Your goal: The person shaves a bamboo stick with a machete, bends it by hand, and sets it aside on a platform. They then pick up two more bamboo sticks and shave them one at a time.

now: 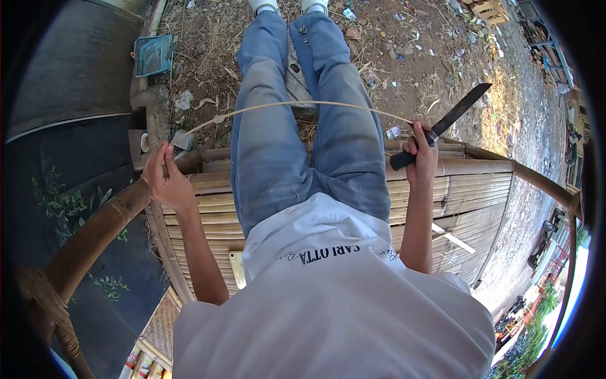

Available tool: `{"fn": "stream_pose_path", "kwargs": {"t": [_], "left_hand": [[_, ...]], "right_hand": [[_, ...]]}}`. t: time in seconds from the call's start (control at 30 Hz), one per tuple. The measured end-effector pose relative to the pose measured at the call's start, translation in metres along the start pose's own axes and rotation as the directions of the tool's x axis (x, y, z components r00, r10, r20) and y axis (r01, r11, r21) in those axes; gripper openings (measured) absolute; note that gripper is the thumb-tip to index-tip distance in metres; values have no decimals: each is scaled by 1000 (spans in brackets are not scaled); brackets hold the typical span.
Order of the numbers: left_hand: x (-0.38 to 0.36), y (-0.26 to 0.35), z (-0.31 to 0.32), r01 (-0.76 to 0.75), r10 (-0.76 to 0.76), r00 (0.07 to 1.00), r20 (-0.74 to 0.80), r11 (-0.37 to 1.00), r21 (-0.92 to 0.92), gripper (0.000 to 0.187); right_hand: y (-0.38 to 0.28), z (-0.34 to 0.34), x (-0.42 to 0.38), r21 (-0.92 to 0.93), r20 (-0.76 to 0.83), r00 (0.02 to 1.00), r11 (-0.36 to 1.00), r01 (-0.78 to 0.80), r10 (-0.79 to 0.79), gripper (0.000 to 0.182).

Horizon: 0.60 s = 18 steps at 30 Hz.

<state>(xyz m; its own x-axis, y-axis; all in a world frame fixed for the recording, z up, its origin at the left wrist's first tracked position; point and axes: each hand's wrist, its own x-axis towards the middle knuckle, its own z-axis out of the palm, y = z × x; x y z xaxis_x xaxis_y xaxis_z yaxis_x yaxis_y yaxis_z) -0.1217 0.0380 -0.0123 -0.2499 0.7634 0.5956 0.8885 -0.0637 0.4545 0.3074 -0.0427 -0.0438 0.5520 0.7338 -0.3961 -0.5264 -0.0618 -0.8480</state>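
Observation:
A thin, pale bamboo strip arches across above my thighs, with a node showing toward its left part. My left hand pinches the strip's left end between thumb and fingers. My right hand is closed around the black handle of a knife, and its thumb and finger also hold the strip's right end. The dark blade points up and to the right, away from my body. Both hands are apart, one on each side of my legs.
I sit on a bamboo slat bench with a bamboo pole rail on the left. A blue plastic basket lies on the littered dirt ground. A wooden crate stands at the far right. A dark panel borders the left side.

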Motion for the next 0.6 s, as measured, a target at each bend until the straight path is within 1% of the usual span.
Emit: {"fn": "stream_pose_path", "kwargs": {"t": [0.07, 0.1, 0.13, 0.17, 0.2, 0.23, 0.27, 0.3, 0.33, 0.37, 0.4, 0.47, 0.5, 0.57, 0.6], "left_hand": [[3, -3, -3, -131, 135, 984, 118, 991, -38, 11], [4, -5, -2, -133, 137, 983, 119, 990, -38, 11], [4, -6, 0, -143, 154, 974, 169, 987, -74, 12], [5, -8, 2, -149, 170, 962, 215, 983, -111, 12], [4, -9, 5, -147, 169, 962, 215, 983, -112, 12], [4, -11, 7, -97, 127, 928, 350, 990, -102, 14], [4, -13, 10, -49, 83, 875, 476, 995, -84, 16], [2, -20, 15, -46, 78, 878, 473, 996, -80, 16], [-3, -27, 22, -92, 105, 816, 568, 994, -51, 17], [-7, -34, 26, -142, 126, 743, 657, 989, -29, 19], [-8, -35, 26, -141, 125, 744, 656, 990, -28, 19], [-10, -35, 27, 153, -80, 735, 673, 987, -51, 20], [-11, -35, 28, 154, -79, 731, 677, 987, -51, 20], [-12, -35, 29, 316, -151, 757, 636, 936, -155, 21], [-13, -36, 30, 316, -150, 756, 637, 936, -155, 21]], "right_hand": [[-6, -4, 1, -112, -13, 996, 990, 89, -91, 19], [-8, -10, 3, -146, 23, 993, 982, 119, -117, 19], [-9, -13, 6, -146, 20, 993, 982, 119, -117, 19], [-11, -16, 8, -207, 6, 988, 967, 149, -151, 20], [-12, -17, 10, -269, -3, 982, 946, 179, -187, 21], [-11, -18, 12, -324, -32, 981, 930, 173, -193, 23], [-7, -23, 17, -325, -26, 981, 929, 175, -194, 23], [0, -30, 22, -359, -55, 982, 921, 150, -181, 22], [5, -32, 24, -392, -85, 982, 912, 123, -169, 22], [9, -33, 26, -361, -133, 981, 929, 82, -138, 22], [13, -35, 27, -361, -132, 982, 929, 82, -138, 22], [22, -42, 26, -350, -147, 985, 936, 40, -96, 24], [24, -43, 24, -358, -151, 984, 933, 39, -99, 24], [25, -44, 22, -351, -166, 981, 936, 33, -96, 24], [25, -42, 21, -342, -178, 979, 939, 31, -98, 24]]}}
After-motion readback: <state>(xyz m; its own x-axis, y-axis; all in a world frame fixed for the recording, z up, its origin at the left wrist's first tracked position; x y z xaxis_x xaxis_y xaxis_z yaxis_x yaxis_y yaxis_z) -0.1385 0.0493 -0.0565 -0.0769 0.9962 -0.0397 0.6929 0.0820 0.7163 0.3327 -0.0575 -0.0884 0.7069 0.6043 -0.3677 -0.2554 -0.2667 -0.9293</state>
